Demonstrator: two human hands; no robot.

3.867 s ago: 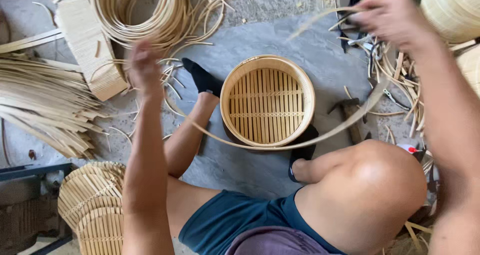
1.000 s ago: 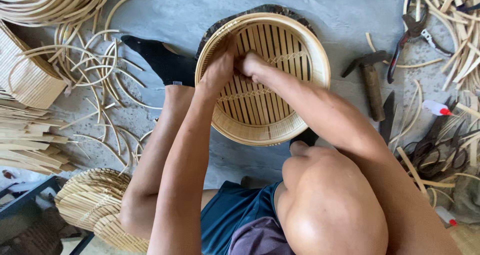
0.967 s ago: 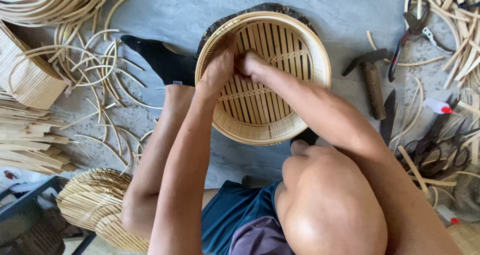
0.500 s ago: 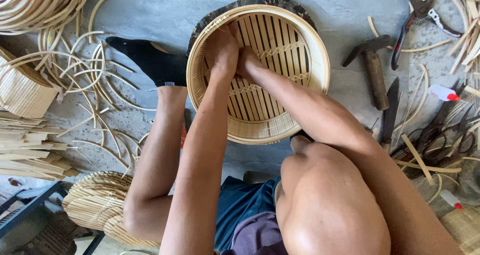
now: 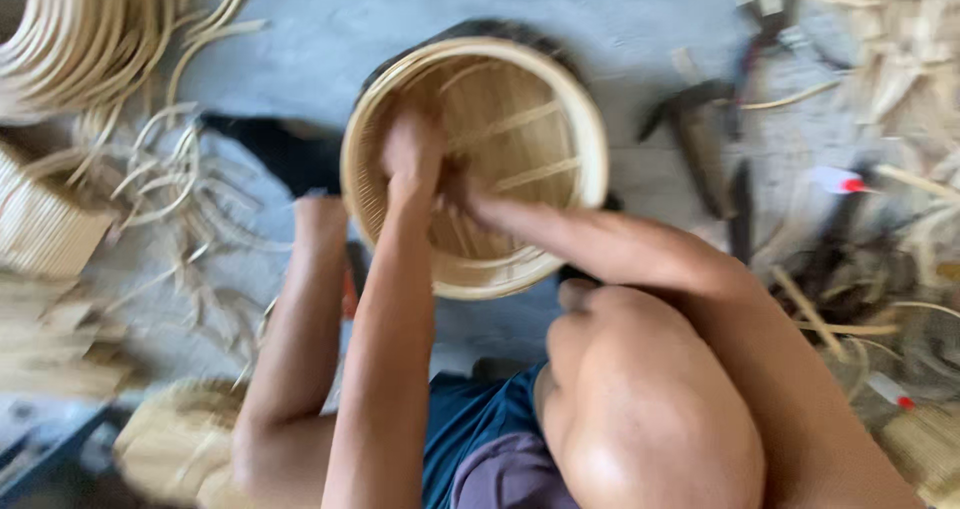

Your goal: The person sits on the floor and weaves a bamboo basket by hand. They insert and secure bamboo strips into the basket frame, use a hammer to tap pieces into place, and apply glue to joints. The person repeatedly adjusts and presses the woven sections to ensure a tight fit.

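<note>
We have both hands inside the round bamboo steamer basket [image 5: 475, 164], which sits on the grey floor [image 5: 330, 39] in front of our bent knees. Our left hand [image 5: 412, 154] presses down near the basket's left inner wall, fingers curled against the slatted bottom; the blur keeps us from telling whether it grips anything. Our right hand [image 5: 458, 187] lies just beside it, touching the slats, and its fingers are too smeared to tell open from closed.

To the upper left lie coils of bamboo strips [image 5: 90, 39], and looser curls [image 5: 170, 179] are scattered below them, beside a dark sock [image 5: 275, 154] on our foot. A woven bamboo piece [image 5: 45, 219] rests at the left edge. At the lower left sits a stack of woven lids [image 5: 180, 454].

On the right we see a hammer [image 5: 690, 119] and other dark tools, well apart from the basket. Nearby lies a small white tube with a red tip [image 5: 830, 181] (the only package-like item we can make out, its label unreadable). More strips [image 5: 900, 39] pile in the upper right.
</note>
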